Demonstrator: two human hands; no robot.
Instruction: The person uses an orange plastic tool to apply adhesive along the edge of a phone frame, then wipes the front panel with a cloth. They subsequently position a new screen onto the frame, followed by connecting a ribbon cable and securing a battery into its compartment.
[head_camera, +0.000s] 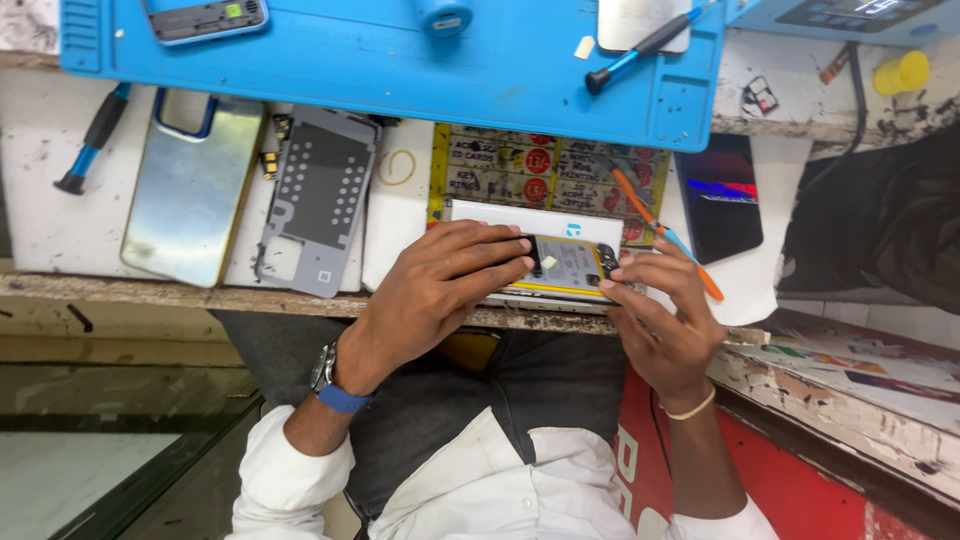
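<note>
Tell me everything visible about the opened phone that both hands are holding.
The opened phone lies flat at the near edge of the worktable, its back cover off. A grey battery fills the middle inside a yellowish frame; dark parts sit at its right end. The left hand covers its left part, fingertips on the battery. The right hand touches its right end and holds an orange tool.
</note>
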